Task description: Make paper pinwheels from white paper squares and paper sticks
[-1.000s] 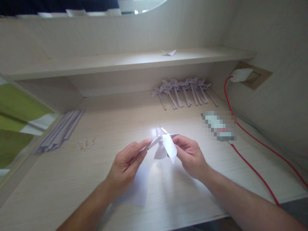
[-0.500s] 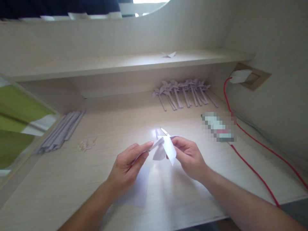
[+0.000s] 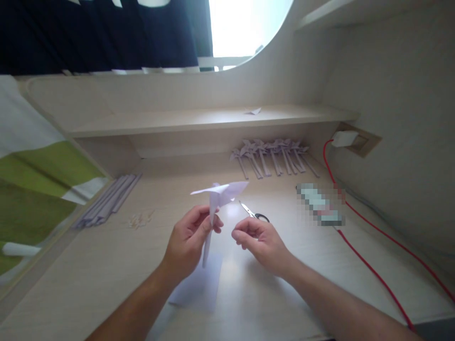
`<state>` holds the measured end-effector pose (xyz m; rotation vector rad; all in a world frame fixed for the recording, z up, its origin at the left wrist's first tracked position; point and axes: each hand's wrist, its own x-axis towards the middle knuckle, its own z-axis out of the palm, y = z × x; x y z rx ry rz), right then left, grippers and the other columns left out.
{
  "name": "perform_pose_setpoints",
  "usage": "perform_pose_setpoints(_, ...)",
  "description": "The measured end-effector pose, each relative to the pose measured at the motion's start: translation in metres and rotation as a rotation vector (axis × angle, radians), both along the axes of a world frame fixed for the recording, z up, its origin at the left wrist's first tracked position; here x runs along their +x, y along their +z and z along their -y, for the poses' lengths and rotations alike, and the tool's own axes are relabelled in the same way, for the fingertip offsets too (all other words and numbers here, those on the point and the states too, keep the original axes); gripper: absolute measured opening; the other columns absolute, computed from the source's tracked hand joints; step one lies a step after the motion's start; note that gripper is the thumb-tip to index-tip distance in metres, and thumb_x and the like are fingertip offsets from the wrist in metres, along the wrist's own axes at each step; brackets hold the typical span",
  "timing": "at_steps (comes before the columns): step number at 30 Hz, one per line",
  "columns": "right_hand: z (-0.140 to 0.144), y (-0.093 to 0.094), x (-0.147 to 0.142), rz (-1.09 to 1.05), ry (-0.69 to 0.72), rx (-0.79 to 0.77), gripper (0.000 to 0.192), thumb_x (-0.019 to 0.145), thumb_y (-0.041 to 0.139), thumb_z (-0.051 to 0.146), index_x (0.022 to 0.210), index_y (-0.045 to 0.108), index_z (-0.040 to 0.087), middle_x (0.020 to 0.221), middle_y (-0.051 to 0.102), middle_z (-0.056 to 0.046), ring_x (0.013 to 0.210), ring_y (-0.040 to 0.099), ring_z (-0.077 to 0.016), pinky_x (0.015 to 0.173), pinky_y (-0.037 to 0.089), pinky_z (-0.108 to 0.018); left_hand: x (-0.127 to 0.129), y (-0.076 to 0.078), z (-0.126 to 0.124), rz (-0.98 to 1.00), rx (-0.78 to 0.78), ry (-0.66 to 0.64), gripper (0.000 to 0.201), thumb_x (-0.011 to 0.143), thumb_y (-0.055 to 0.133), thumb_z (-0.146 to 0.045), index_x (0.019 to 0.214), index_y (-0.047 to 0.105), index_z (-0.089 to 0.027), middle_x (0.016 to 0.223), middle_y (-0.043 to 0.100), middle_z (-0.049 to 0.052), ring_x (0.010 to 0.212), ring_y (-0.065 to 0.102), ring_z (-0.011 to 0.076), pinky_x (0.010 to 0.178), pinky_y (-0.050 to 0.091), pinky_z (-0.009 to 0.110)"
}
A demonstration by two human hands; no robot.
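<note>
A white paper pinwheel (image 3: 222,192) stands upright, its rolled paper stick (image 3: 206,248) pinched between the thumb and fingers of my left hand (image 3: 190,241). Its vanes spread out above that hand. Just to the right, apart from the pinwheel, my right hand (image 3: 261,241) has its fingers curled in with the thumb against them; whether anything small is inside is hidden. Scissors (image 3: 249,210) with black handles lie on the desk behind my right hand, which partly covers them. Under my left hand lies a flat sheet of white paper (image 3: 202,289).
Several finished pinwheels (image 3: 272,156) lie in a row at the back. Rolled paper sticks (image 3: 110,199) are stacked at left, near small pale sticks (image 3: 140,219). At right lies a blurred-out phone-like device (image 3: 320,204) with a red cable (image 3: 377,277). A folded paper piece (image 3: 254,112) rests on the shelf.
My right hand has come off the pinwheel and closed beside it. The pinwheel is now upright in my left hand, vanes on top. The view has tilted up.
</note>
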<state>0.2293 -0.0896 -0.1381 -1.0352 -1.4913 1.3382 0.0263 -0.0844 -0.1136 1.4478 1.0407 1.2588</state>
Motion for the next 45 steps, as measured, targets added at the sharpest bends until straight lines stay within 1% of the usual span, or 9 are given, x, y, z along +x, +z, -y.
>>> perform_pose_setpoints(4, 0.005, -0.001, -0.008, 0.161, 0.14, -0.042, 0.025, 0.091, 0.073, 0.044, 0.095, 0.076, 0.02, 0.066, 0.058, 0.003, 0.06, 0.048, -0.0115, 0.055, 0.035, -0.025, 0.014, 0.005, -0.008, 0.255, -0.134, 0.0, 0.025, 0.09, 0.075, -0.04, 0.098, 0.071, -0.016, 0.081, 0.074, 0.005, 0.078, 0.068, 0.0181, 0.078, 0.052, 0.03)
perform_pose_setpoints(7, 0.011, 0.002, -0.012, 0.262, 0.181, -0.029, 0.024, 0.092, 0.072, 0.042, 0.086, 0.074, 0.018, 0.061, 0.054, 0.004, 0.057, 0.045, -0.0108, 0.053, 0.032, -0.025, 0.024, 0.004, -0.016, 0.332, -0.176, -0.005, 0.026, 0.089, 0.074, -0.041, 0.095, 0.07, -0.016, 0.084, 0.075, 0.005, 0.076, 0.069, 0.018, 0.076, 0.051, 0.031)
perform_pose_setpoints(10, 0.014, 0.003, -0.013, 0.302, 0.131, 0.015, 0.028, 0.095, 0.065, 0.037, 0.075, 0.067, 0.018, 0.064, 0.056, 0.003, 0.06, 0.047, -0.0112, 0.056, 0.034, -0.025, 0.03, 0.003, -0.026, 0.361, -0.186, -0.004, 0.027, 0.087, 0.076, -0.041, 0.096, 0.069, -0.016, 0.084, 0.075, 0.005, 0.072, 0.07, 0.0188, 0.075, 0.052, 0.033)
perform_pose_setpoints(24, -0.006, 0.002, 0.004, 0.594, -0.051, 0.205, 0.038, 0.099, 0.057, 0.043, 0.068, 0.061, 0.021, 0.062, 0.059, 0.0, 0.059, 0.051, -0.0155, 0.058, 0.029, -0.029, 0.039, -0.004, -0.061, 0.288, -0.13, 0.083, 0.04, 0.08, 0.078, -0.05, 0.097, 0.065, -0.016, 0.084, 0.076, 0.006, 0.068, 0.07, 0.0186, 0.074, 0.054, 0.034)
perform_pose_setpoints(30, -0.02, 0.008, 0.012, 0.763, -0.049, 0.248, 0.036, 0.1, 0.056, 0.04, 0.07, 0.064, 0.021, 0.064, 0.063, -0.001, 0.06, 0.053, -0.016, 0.059, 0.027, -0.029, 0.037, -0.008, -0.072, 0.126, -0.097, 0.094, 0.041, 0.078, 0.076, -0.052, 0.095, 0.067, -0.016, 0.084, 0.076, 0.008, 0.072, 0.07, 0.0187, 0.067, 0.05, 0.029)
perform_pose_setpoints(35, -0.054, 0.016, 0.035, 0.906, -0.074, 0.176, 0.035, 0.105, 0.052, 0.038, 0.081, 0.07, 0.018, 0.075, 0.069, -0.003, 0.07, 0.063, -0.0166, 0.065, 0.041, -0.028, 0.017, -0.007, -0.07, -0.066, -0.067, 0.09, 0.038, 0.079, 0.073, -0.048, 0.096, 0.069, -0.015, 0.089, 0.075, 0.008, 0.077, 0.068, 0.0195, 0.071, 0.049, 0.03)
perform_pose_setpoints(38, -0.094, 0.018, 0.057, 1.006, -0.134, 0.076, 0.027, 0.103, 0.061, 0.04, 0.109, 0.069, 0.015, 0.103, 0.072, -0.006, 0.088, 0.069, -0.0189, 0.081, 0.058, -0.037, -0.011, -0.001, -0.059, -0.235, -0.061, 0.026, 0.031, 0.081, 0.073, -0.046, 0.091, 0.073, -0.016, 0.086, 0.073, 0.007, 0.079, 0.066, 0.0201, 0.076, 0.049, 0.032)
perform_pose_setpoints(41, -0.139, 0.018, 0.08, 1.084, -0.218, -0.008, 0.034, 0.101, 0.065, 0.036, 0.129, 0.064, 0.016, 0.128, 0.066, -0.01, 0.108, 0.069, -0.025, 0.091, 0.06, -0.045, -0.046, 0.003, -0.04, -0.414, -0.077, -0.073, 0.025, 0.077, 0.077, -0.039, 0.092, 0.078, -0.02, 0.086, 0.074, 0.006, 0.082, 0.066, 0.0229, 0.08, 0.05, 0.034)
perform_pose_setpoints(45, -0.189, 0.016, 0.103, 1.165, -0.322, -0.092, 0.036, 0.1, 0.067, 0.035, 0.131, 0.063, 0.016, 0.132, 0.065, -0.012, 0.112, 0.068, -0.0262, 0.093, 0.059, -0.046, -0.084, -0.004, -0.007, -0.943, -0.064, -0.146, 0.053, 0.07, 0.074, -0.027, 0.123, 0.075, -0.024, 0.13, 0.07, 0.01, 0.123, 0.062, 0.0314, 0.112, 0.043, 0.045)
